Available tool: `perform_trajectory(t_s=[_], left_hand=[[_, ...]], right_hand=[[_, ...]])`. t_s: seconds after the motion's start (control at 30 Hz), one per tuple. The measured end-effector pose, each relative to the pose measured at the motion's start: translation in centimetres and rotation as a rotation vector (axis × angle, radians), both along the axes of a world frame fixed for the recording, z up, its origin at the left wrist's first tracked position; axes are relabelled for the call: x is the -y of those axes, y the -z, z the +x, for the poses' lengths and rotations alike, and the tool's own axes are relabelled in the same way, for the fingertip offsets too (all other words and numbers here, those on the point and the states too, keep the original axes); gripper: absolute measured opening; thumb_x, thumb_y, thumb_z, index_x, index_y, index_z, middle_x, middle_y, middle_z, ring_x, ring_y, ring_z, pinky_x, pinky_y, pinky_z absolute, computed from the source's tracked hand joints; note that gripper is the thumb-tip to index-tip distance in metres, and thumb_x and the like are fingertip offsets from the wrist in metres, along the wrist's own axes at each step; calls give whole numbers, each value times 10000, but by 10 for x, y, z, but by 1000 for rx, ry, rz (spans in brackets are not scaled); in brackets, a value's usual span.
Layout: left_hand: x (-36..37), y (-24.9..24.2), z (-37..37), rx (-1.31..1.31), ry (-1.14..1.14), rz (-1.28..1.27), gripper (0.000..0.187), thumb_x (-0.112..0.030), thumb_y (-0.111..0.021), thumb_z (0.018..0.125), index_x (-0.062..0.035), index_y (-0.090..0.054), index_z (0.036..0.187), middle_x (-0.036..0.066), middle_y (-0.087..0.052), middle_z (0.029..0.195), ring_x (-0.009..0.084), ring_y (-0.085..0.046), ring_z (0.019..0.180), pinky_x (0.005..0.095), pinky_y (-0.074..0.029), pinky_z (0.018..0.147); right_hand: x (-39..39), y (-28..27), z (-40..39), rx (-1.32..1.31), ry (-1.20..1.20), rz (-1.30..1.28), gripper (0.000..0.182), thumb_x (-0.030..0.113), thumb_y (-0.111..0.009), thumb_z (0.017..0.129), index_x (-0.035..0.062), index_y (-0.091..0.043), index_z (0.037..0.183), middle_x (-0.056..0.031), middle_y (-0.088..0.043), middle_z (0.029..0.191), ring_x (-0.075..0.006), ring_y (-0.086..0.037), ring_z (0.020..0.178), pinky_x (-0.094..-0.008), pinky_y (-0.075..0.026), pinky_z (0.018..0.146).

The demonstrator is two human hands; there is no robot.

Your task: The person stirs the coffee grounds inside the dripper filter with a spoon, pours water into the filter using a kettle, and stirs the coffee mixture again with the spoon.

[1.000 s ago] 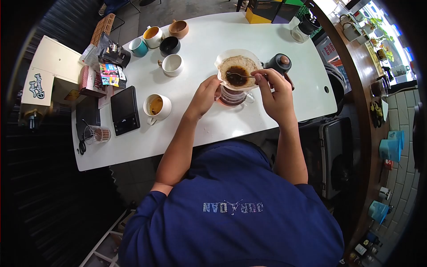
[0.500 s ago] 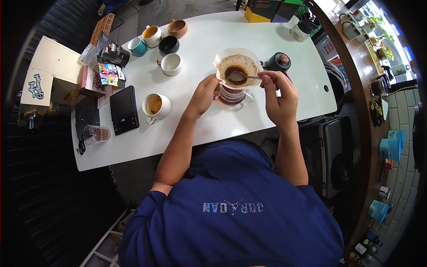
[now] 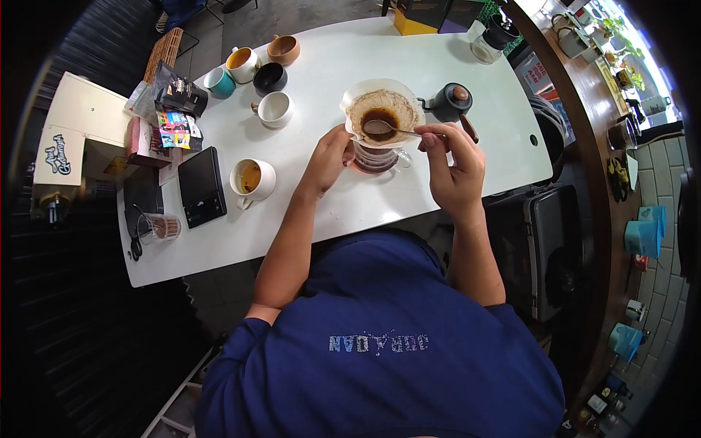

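Right hand [image 3: 458,166]: grip closed in a pinch on the handle of the spoon [image 3: 406,133], which slants down leftward, its bowl in the dark coffee [image 3: 380,123] inside the filter [image 3: 381,100]. Left hand [image 3: 326,162]: fingers at the filter's left edge; cannot tell whether that grip is clamped or merely touching. Filter sits over the glass server [image 3: 375,158], which stands on the desk [image 3: 328,69]; liquid visible in server.

Risks, judged:
- Tear: wet paper would probably split if the spoon tip scraped its wall; grounds could then reach the server.
- Tip: uneven push from either hand could tilt the filter and spill coffee.
- Knock: kettle [image 3: 447,102] stands just beyond the right hand, spout toward the filter; a wide elbow or wrist swing could catch it.
- Slip: pinch is narrow, so the handle could roll.
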State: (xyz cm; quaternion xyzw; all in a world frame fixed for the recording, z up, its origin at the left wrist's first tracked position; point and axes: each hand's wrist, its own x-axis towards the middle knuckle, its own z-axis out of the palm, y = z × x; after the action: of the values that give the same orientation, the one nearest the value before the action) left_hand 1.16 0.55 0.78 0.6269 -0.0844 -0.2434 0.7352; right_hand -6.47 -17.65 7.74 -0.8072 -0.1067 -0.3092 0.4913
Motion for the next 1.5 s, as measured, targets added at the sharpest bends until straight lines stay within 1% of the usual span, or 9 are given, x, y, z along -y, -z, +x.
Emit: perform_trajectory(t_s=[0.07, 0.37, 0.5, 0.7, 0.87, 0.97, 1.2, 1.27, 1.5], left_hand=[[-1, -1, 0, -20, 6, -8, 290, -290, -348, 946, -63, -527, 933, -51, -333, 638, 58, -289, 573, 223, -278, 548], [-2, 5, 2, -3, 20, -5, 335, -303, -324, 968, -33, -521, 972, -33, -387, 689, 59, -307, 582, 224, -302, 532], [-1, 7, 1, 0, 1, -27, 346, -281, -313, 963, -39, -545, 1049, -59, -337, 608, 45, -291, 554, 215, -275, 530], [-1, 6, 0, 9, -11, -21, 353, -279, -314, 962, -40, -545, 1082, -65, -344, 612, 41, -293, 555, 212, -283, 532], [-2, 8, 1, 33, 7, -6, 366, -287, -309, 963, -46, -545, 1106, -67, -346, 613, 41, -293, 554, 209, -281, 530], [-3, 5, 1, 24, 22, 10, 365, -305, -291, 975, -21, -519, 996, -18, -400, 691, 64, -321, 584, 221, -312, 539], [-2, 4, 0, 27, 12, 0, 346, -284, -297, 966, -21, -519, 1003, -14, -412, 685, 64, -331, 584, 220, -314, 543], [-1, 5, -1, 16, -2, -14, 357, -280, -311, 957, -53, -544, 1103, -67, -354, 624, 39, -296, 563, 205, -278, 529], [-2, 8, 0, 9, -4, -2, 346, -282, -326, 952, -50, -548, 1084, -66, -361, 624, 37, -298, 563, 203, -280, 527]], right_hand=[[-1, 1, -1, 35, 22, 91, 67, -7, -578, 839, -20, -627, 881, -88, -624, 764, -133, -583, 627, -236, -451, 578], [-4, 9, 2, 25, 46, 123, 69, 13, -588, 838, -4, -639, 881, -67, -629, 708, -119, -575, 592, -234, -405, 510], [-2, 12, 3, 21, 83, 36, 73, 12, -587, 838, -4, -640, 886, -70, -633, 717, -119, -585, 601, -233, -408, 512], [-2, 13, 1, 9, 68, 244, 73, 15, -591, 838, -13, -638, 887, -74, -631, 722, -116, -595, 610, -228, -420, 522], [0, 11, 2, -14, 68, 66, 69, 2, -570, 853, -29, -626, 879, -77, -626, 726, -109, -598, 624, -214, -456, 565], [-1, 11, 0, -10, 63, 216, 67, 4, -573, 853, -31, -623, 881, -72, -620, 723, -108, -591, 618, -215, -453, 566], [1, 11, -2, -1, 35, 235, 65, 13, -580, 853, -28, -624, 877, -69, -612, 714, -108, -581, 612, -219, -453, 568], [1, 13, -2, -2, 22, 198, 64, 15, -579, 854, -27, -624, 870, -71, -610, 712, -108, -579, 609, -223, -455, 567], [1, 14, 0, -9, 54, 220, 68, 17, -574, 859, -29, -623, 868, -75, -617, 723, -107, -587, 622, -220, -458, 573]])
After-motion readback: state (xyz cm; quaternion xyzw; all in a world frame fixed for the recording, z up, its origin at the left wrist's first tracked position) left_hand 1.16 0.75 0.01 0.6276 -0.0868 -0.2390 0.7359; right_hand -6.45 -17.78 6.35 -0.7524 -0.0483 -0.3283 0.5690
